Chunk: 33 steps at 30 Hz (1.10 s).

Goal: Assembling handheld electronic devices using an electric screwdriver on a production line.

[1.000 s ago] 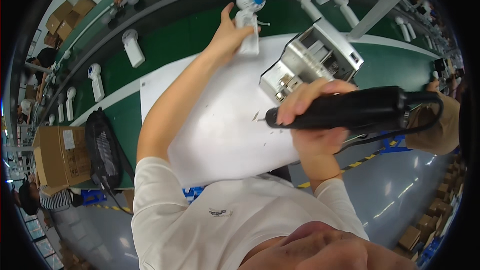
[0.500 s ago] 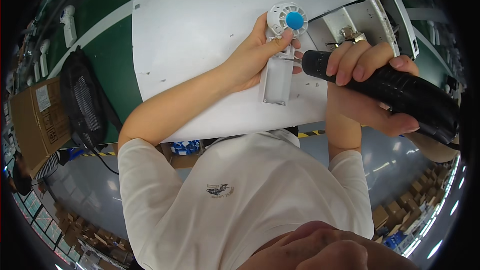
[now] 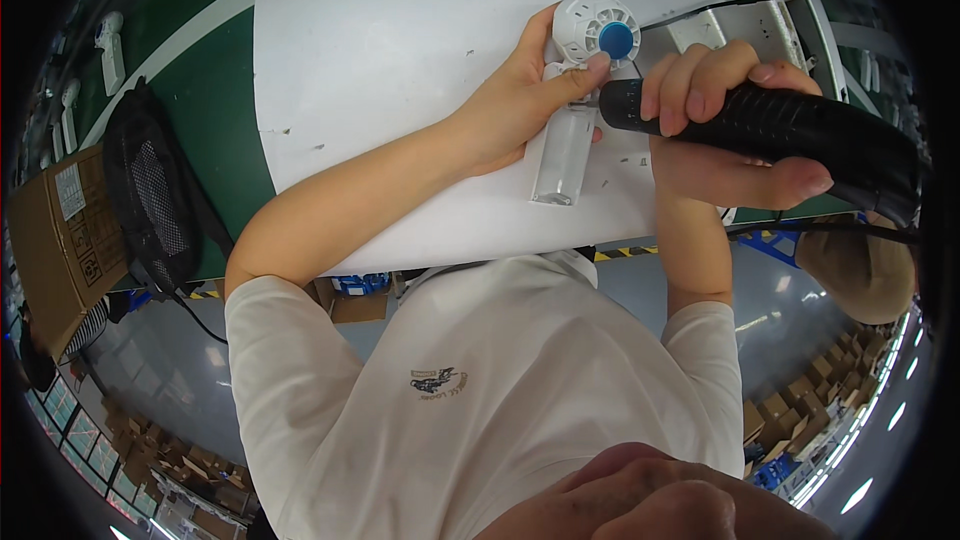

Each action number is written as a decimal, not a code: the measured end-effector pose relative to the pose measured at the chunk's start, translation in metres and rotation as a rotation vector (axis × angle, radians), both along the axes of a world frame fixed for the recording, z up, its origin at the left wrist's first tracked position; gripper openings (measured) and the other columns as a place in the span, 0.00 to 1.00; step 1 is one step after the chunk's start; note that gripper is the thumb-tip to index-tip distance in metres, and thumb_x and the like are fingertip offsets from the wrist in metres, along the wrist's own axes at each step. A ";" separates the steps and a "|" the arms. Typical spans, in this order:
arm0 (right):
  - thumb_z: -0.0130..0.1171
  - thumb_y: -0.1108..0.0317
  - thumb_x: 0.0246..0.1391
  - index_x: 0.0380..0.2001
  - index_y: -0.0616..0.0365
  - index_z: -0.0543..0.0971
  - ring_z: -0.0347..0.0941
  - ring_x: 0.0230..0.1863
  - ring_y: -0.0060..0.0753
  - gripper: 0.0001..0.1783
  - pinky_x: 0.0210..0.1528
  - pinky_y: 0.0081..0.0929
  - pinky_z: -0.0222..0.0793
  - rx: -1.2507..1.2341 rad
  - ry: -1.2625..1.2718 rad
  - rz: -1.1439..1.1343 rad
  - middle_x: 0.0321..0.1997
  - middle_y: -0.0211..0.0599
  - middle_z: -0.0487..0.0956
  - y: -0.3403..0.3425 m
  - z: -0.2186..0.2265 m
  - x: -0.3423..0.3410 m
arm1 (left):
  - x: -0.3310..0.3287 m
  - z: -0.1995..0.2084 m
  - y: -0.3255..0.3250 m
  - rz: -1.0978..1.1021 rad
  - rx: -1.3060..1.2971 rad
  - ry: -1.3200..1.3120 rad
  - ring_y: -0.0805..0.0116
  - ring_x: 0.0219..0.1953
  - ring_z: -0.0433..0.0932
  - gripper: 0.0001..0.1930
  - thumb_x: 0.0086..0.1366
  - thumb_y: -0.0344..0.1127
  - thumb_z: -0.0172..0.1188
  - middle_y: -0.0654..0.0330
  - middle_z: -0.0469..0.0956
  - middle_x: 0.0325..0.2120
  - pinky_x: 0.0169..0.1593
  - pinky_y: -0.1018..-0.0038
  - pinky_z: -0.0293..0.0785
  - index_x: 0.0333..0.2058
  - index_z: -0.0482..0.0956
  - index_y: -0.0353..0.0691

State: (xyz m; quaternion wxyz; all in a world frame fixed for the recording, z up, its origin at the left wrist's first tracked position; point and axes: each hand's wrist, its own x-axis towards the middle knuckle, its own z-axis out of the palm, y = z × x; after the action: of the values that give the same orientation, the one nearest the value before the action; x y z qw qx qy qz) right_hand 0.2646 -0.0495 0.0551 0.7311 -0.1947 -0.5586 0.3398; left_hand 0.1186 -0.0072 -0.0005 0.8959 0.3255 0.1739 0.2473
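Observation:
A white handheld fan point(image 3: 562, 165) with a blue disc at the centre of its round head lies in my left hand point(image 3: 525, 95). My thumb presses over the neck of the fan and the other fingers go beneath it. The handle's long recessed side faces up. Wrapped round a thick black electric screwdriver point(image 3: 830, 130), my right hand point(image 3: 705, 95) holds it almost level from the right. The screwdriver's nose is close against the fan just below the head. Its tip is hidden there, so I cannot tell whether it touches a screw.
White sheeting point(image 3: 390, 50) covers the green bench point(image 3: 230, 130). Several small dark screws or bits point(image 3: 625, 161) lie right of the handle. A metal fixture point(image 3: 775, 30) stands at the far right. At the left are a black mesh bag point(image 3: 150, 180) and a cardboard box point(image 3: 60, 230).
The fan has shifted slightly right and away from me, and the screwdriver's nose has closed in on it, hiding the bit that showed before. Both grips stay the same.

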 end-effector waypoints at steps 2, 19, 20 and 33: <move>0.37 0.23 0.50 0.46 0.51 0.68 0.61 0.15 0.24 0.42 0.15 0.25 0.62 0.016 -0.013 0.002 0.21 0.32 0.68 0.000 -0.001 0.000 | 0.003 -0.001 -0.001 0.007 0.007 -0.008 0.70 0.40 0.74 0.34 0.66 0.40 0.58 0.57 0.71 0.46 0.37 0.73 0.80 0.63 0.47 0.50; 0.37 0.21 0.48 0.48 0.54 0.69 0.62 0.15 0.28 0.46 0.18 0.32 0.64 0.015 -0.234 -0.670 0.22 0.36 0.68 -0.028 0.039 0.043 | 0.010 -0.002 0.001 -0.068 -0.023 -0.009 0.72 0.38 0.75 0.27 0.67 0.47 0.55 0.60 0.72 0.37 0.38 0.72 0.78 0.59 0.56 0.47; 0.37 0.21 0.48 0.48 0.54 0.69 0.62 0.15 0.28 0.46 0.18 0.32 0.64 0.014 -0.233 -0.664 0.22 0.36 0.68 -0.027 0.039 0.041 | 0.009 -0.002 0.001 -0.062 -0.024 -0.008 0.72 0.38 0.75 0.27 0.67 0.47 0.55 0.60 0.72 0.37 0.38 0.72 0.78 0.59 0.56 0.47; 0.36 0.22 0.49 0.46 0.52 0.66 0.62 0.16 0.25 0.43 0.16 0.27 0.63 0.031 -0.070 -0.019 0.22 0.34 0.67 -0.003 0.009 -0.002 | 0.008 -0.006 0.000 -0.033 -0.001 -0.042 0.73 0.40 0.73 0.27 0.69 0.48 0.50 0.58 0.71 0.44 0.40 0.73 0.77 0.60 0.53 0.46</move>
State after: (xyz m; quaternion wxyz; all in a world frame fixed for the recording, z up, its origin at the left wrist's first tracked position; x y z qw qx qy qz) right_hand 0.2622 -0.0524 0.0642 0.7173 -0.2001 -0.5872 0.3172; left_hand 0.1269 -0.0069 -0.0064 0.9035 0.3226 0.1499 0.2389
